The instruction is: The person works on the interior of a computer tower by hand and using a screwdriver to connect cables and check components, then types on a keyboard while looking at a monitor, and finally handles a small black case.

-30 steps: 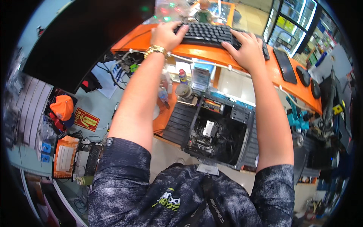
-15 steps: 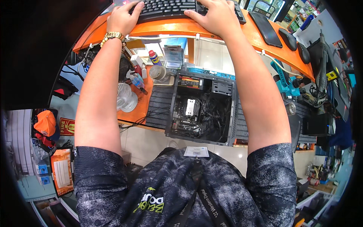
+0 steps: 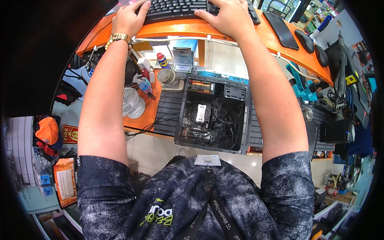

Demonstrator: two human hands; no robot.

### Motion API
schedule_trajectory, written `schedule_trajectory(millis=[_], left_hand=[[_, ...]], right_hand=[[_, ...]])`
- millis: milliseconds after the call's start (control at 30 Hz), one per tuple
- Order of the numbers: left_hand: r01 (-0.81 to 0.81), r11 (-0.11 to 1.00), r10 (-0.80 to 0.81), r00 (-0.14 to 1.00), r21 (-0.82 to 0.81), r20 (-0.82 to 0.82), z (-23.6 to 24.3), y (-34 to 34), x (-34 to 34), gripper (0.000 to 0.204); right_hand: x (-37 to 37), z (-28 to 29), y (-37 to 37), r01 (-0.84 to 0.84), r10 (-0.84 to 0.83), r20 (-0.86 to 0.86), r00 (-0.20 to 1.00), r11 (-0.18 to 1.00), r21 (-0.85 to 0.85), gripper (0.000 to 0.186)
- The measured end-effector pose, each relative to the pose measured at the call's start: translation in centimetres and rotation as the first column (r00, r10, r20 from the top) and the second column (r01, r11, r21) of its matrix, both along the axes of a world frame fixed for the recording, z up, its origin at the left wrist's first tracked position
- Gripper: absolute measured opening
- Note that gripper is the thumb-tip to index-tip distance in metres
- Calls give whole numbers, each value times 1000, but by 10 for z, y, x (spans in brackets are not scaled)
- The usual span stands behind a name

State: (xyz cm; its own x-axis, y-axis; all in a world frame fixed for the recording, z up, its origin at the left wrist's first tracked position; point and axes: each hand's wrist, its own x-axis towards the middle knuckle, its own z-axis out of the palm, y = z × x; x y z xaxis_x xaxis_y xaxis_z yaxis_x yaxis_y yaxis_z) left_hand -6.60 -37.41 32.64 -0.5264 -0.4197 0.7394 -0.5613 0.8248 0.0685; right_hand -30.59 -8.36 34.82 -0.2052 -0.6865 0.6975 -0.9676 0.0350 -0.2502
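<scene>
Only the head view was found shifted within the last second; the left hand (image 3: 129, 19) and right hand (image 3: 233, 18) were kept loosely spread at the black keyboard (image 3: 176, 9) on the orange surface (image 3: 172, 29), nothing being gripped. Keyboard work was judged uninterrupted.

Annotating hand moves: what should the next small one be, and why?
Probably a light keypress with the right hand: it lies spread at the black keyboard on the orange shelf, thumb extended by the near edge. The left hand is at the keyboard's left end, and neither hand is at the open computer case below.
</scene>
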Motion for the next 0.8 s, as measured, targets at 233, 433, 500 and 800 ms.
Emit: schedule_trajectory(millis=[233, 433, 500, 800], left_hand=[[-1, 1000, 1, 1000, 30, 1, 2, 1, -1, 59], [-6, 1000, 6, 1000, 20, 6, 2, 2, 0, 60], [-8, 1000, 8, 1000, 14, 5, 2, 2, 0, 60], [1, 1000, -1, 1000, 12, 1, 2, 2, -1, 59]], right_hand=[[-2, -3, -3, -45, 43, -30, 999, 997, -69, 60], [-1, -2, -1, -59, 58, -12, 998, 995, -79, 59], [0, -1, -2, -44, 44, -12, 999, 997, -70, 59], [-1, -2, -2, -29, 29, -8, 1000, 998, -58, 60]])
